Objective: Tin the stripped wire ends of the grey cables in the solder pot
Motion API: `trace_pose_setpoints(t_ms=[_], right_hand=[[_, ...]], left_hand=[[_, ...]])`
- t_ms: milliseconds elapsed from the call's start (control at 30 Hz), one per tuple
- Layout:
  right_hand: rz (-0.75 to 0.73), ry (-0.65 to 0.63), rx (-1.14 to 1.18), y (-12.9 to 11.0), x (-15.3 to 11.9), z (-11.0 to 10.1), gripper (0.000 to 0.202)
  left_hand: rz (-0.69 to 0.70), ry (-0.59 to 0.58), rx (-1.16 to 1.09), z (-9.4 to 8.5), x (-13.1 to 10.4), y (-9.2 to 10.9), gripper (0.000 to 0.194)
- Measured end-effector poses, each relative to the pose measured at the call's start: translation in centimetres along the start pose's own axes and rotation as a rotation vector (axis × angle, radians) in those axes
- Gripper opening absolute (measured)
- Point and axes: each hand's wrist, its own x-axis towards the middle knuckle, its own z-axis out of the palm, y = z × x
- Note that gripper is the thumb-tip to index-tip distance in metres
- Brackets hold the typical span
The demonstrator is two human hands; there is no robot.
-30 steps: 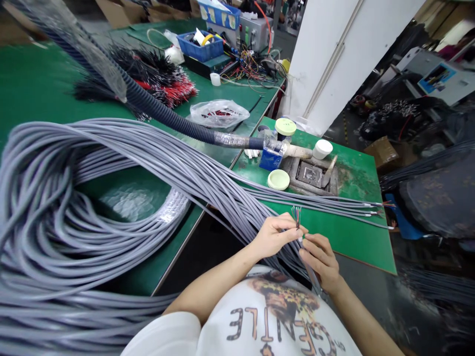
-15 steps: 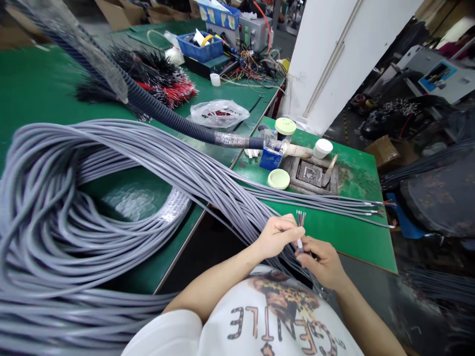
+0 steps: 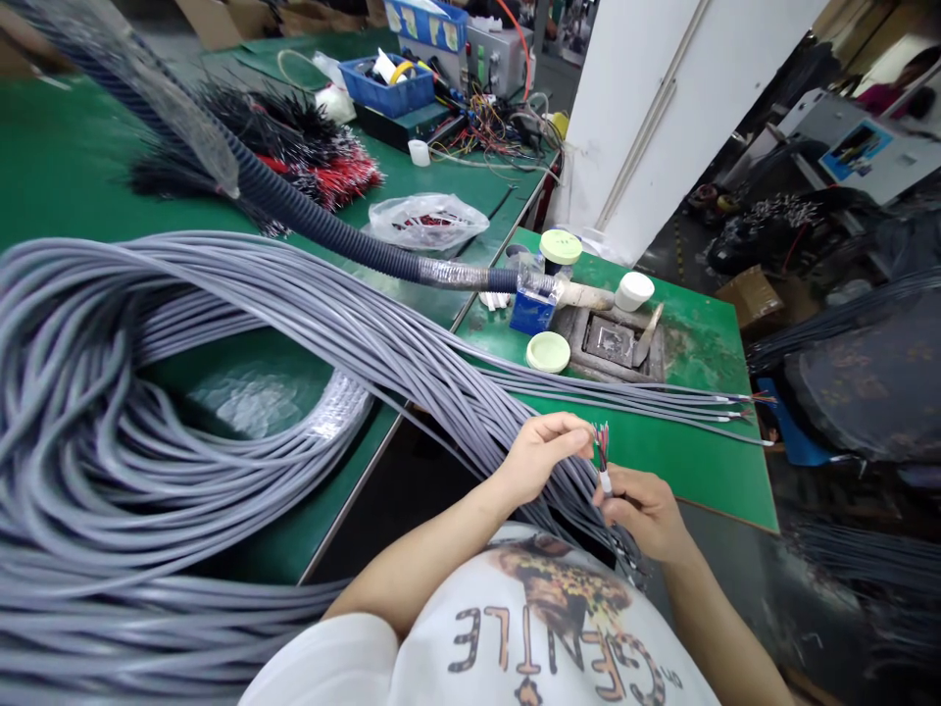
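Observation:
My right hand (image 3: 645, 508) grips a grey cable just below its white-banded end (image 3: 605, 481), which points upward. From that end several thin coloured wires (image 3: 602, 446) fan out with bright tips. At their left side, my left hand (image 3: 550, 453) is closed, thumb against forefinger, pinching at the wires; which strands it has is too small to tell. Behind and below both hands runs a thick bundle of grey cables (image 3: 441, 378), coming from the large coil on the left. More stripped cable ends (image 3: 735, 407) lie on the green board to the right.
A solder pot (image 3: 614, 343) with a scraper is set on the green board (image 3: 706, 471), beside a ribbed hose (image 3: 330, 221), a pale green dish (image 3: 548, 352) and a white cup (image 3: 634, 291). Black and red wires (image 3: 338, 176) lie on the far table. A dark gap separates the tables.
My left hand has moved off the white band and up to the wires, which now spread apart more. The right hand still holds the cable, and the view has shifted slightly.

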Motion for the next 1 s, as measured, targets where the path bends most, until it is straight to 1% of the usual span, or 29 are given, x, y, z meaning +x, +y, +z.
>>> trace_pose_setpoints(t_ms=[100,200,300,400,500,600,633,700,767,867,933,1000], right_hand=[[0.007,0.001,-0.003,0.1,0.1,0.1,0.027],[0.013,-0.002,-0.003,0.2,0.2,0.2,0.027],[0.018,-0.010,-0.014,0.1,0.4,0.2,0.032],[0.015,-0.010,-0.020,0.1,0.6,0.2,0.036],[0.022,-0.016,0.008,0.3,0.5,0.2,0.034],[0.127,-0.009,0.119,0.3,0.4,0.1,0.020],[0.175,0.000,0.189,0.2,0.4,0.0,0.020],[0.263,0.017,0.332,-0.3,0.7,-0.1,0.038],[0.345,0.043,0.405,-1.0,1.4,-0.2,0.047],[0.425,0.121,0.373,-1.9,2.8,-0.3,0.041],[0.406,0.170,0.289,-2.3,3.8,-0.4,0.031],[0.357,0.186,0.172,-2.3,4.6,-0.6,0.022]], left_hand=[[-0.012,0.037,-0.020,0.0,0.1,0.2,0.026],[-0.007,0.047,-0.043,0.1,0.0,0.5,0.026],[-0.021,0.056,-0.065,0.1,0.0,0.7,0.027],[-0.036,0.046,-0.072,0.1,0.0,0.8,0.027],[-0.033,0.027,-0.086,0.0,0.2,0.7,0.025],[-0.015,0.031,-0.097,0.0,0.3,0.5,0.023],[-0.015,0.033,-0.099,0.0,0.4,0.4,0.022],[-0.019,0.048,-0.109,0.0,0.5,0.2,0.021],[-0.013,0.091,-0.118,0.1,0.6,0.2,0.022],[0.019,0.165,-0.105,0.1,0.8,0.4,0.024],[0.032,0.197,-0.093,0.0,0.9,0.5,0.024],[0.044,0.219,-0.088,-0.2,1.0,0.5,0.024]])
